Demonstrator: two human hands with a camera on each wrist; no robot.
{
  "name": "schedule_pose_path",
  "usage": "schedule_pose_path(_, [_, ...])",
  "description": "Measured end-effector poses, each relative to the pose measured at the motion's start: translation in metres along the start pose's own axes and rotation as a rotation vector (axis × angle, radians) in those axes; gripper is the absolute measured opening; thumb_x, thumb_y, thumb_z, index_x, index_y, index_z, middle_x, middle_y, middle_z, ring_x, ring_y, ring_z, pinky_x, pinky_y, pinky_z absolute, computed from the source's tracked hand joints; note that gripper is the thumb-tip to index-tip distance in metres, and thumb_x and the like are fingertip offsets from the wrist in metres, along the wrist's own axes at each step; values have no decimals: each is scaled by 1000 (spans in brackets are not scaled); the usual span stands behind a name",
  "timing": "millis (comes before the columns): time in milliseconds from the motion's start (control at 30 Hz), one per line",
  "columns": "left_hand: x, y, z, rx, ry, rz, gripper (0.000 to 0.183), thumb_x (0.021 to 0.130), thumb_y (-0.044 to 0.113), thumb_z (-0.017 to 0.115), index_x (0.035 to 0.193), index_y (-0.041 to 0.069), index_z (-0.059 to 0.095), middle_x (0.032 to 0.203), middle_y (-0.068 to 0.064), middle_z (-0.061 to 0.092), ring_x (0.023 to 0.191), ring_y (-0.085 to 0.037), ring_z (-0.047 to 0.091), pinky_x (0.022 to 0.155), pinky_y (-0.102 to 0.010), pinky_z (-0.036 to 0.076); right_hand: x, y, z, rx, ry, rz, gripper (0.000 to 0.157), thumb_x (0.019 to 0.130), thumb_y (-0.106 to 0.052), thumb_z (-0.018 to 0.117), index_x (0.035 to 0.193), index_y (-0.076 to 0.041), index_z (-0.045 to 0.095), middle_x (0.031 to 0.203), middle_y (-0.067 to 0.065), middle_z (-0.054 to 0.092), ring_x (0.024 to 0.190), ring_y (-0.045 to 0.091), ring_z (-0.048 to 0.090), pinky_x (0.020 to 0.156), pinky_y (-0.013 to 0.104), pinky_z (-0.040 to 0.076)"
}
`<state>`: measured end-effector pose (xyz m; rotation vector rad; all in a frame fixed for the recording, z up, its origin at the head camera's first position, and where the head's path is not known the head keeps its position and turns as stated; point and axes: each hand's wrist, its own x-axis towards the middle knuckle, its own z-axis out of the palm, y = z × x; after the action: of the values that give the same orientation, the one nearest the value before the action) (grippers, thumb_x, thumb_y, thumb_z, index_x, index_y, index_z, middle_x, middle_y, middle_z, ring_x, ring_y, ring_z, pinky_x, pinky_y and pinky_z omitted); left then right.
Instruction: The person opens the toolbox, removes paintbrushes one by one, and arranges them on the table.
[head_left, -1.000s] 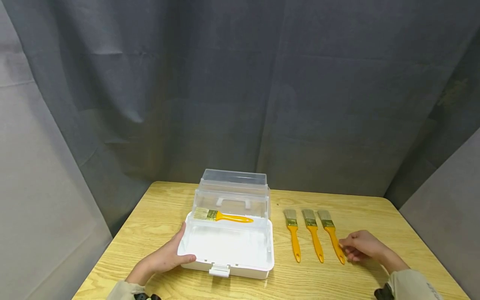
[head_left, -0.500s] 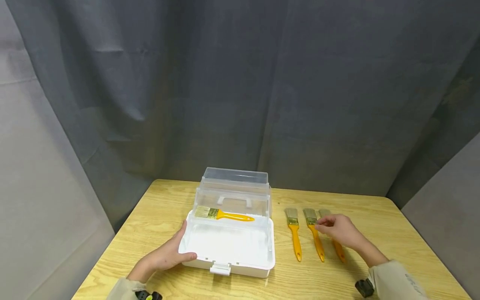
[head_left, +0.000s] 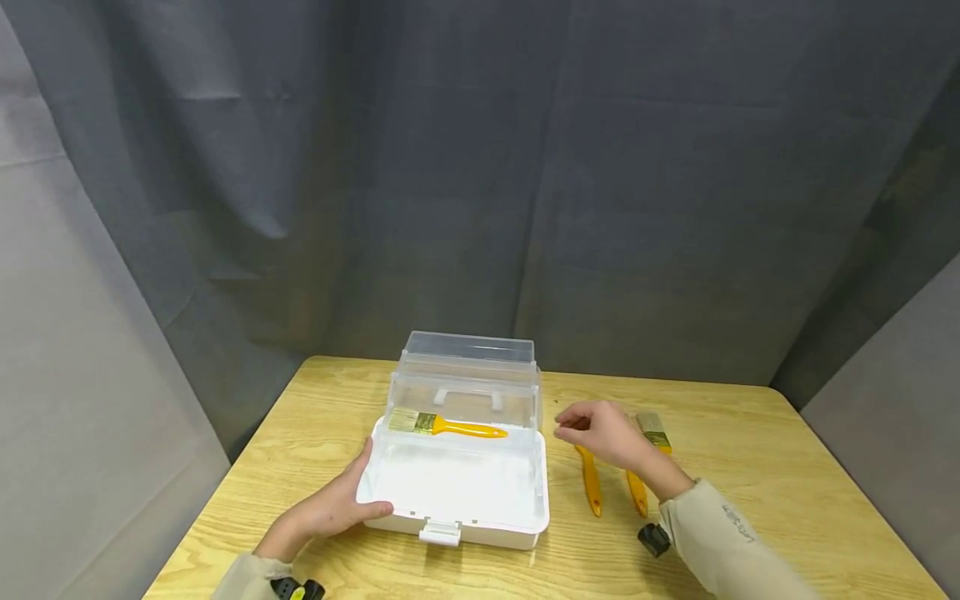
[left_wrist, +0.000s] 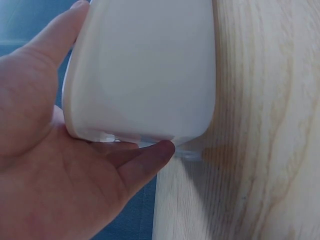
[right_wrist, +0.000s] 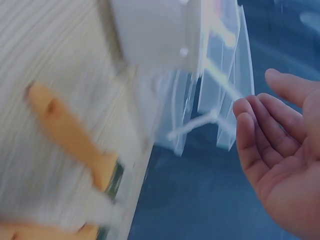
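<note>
A white plastic box [head_left: 502,537] stands with its clear lid raised and its clear stepped trays folded back. My left hand [head_left: 330,504] holds its left end, thumb on the front rim; the left wrist view shows the fingers [left_wrist: 150,162] at the box's far side. One paintbrush [head_left: 468,430] with a yellow handle lies across the lowest clear tray. Right of the box, my right hand [head_left: 611,437] hovers with loosely curved fingers and nothing in them. Beneath it are the left brush [head_left: 592,483] and the middle brush [head_left: 637,493], bristles hidden; the right brush [head_left: 652,427] has its handle covered by the forearm.
The wooden table [head_left: 787,475] ends at a dark grey curtain [head_left: 637,208] behind. A white latch [head_left: 440,533] juts from the box's front. The raised clear lid [head_left: 471,346] stands tall at the back.
My right hand has moved left and away from me, from beside the right brush's handle to over the left brush's bristles. The left hand and the box stay in place.
</note>
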<state>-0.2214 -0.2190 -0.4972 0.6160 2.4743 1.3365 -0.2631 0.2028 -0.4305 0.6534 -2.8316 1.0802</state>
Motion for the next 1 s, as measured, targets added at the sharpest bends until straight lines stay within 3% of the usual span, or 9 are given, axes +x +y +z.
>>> schedule_pose_path(200, [1,-1,0,-23,-11,22,113,84,28,72,146,0,-18,153,-24,-14,139,-39,-5,109,-55,6,20,-18,21,-25,-40,-72,17,85,-18,71,98,-6,72,83,-6,66,73,7,60,65,24,51])
schedule_pose_path(400, [1,-1,0,-21,-9,22,113,84,28,72,146,-2,-18,152,-26,-13,139,-41,-4,108,-56,6,32,-23,35,-106,-13,-130,16,84,-16,72,96,-6,73,82,-6,67,70,5,59,62,22,50])
schedule_pose_path(633, [0,0,0,-12,4,40,110,85,24,72,146,-3,-17,152,-27,-12,139,-41,-3,108,-56,6,43,-35,44,-124,-36,-138,16,82,-14,74,97,-8,73,83,-4,68,71,6,59,63,21,50])
schedule_pose_path(1000, [0,2,0,-21,-2,15,110,85,22,72,146,-3,-16,152,-28,-10,139,-43,-2,108,-58,8,61,-36,63,-138,-70,-214,23,79,-11,77,98,0,73,88,5,70,76,11,62,68,26,52])
